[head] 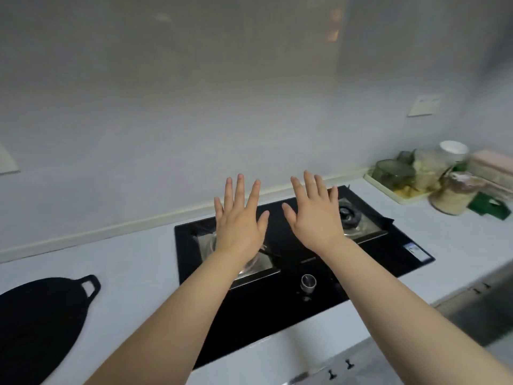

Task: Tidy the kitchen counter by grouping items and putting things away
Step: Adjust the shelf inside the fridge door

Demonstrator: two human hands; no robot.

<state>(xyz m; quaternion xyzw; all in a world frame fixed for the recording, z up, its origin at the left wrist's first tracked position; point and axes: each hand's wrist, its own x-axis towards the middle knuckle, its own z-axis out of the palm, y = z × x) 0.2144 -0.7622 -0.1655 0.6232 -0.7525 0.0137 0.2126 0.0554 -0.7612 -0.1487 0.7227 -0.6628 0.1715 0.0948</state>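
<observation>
Two bare arms reach out over the stove (pixel 277 315). The left hand (pixel 238 226) is wide open, palm down, fingers straight and spread apart. It holds nothing and hangs over the left side of the stove. The right hand (pixel 316 218) looks just the same: open, fingers apart, nothing in it. It hangs just left of the right burner (pixel 348 213). The two hands are side by side with a small gap between them.

On the far left, a flat black pan (pixel 36 323) lies on the pale counter (pixel 133 273), well apart from the stove. The stove is black and shiny, with a round silver knob (pixel 308 282) near its front, between the two arms. A plain gray wall (pixel 194 120) stands behind it all, with a pale plate (pixel 423 105) stuck on it at the right.

At the back right sits a pale tray (pixel 383 187) against the wall. A green glass bowl (pixel 392 170) and a white cup (pixel 454 151) are on or by it; it is too blurry to say more. A jar (pixel 449 195) stands just in front of the tray, with something green (pixel 490 207) beside it. A gray metal sink (pixel 485 307) is at the right edge.

Bare counter lies between the pan and the stove, and between the stove and the tray.
</observation>
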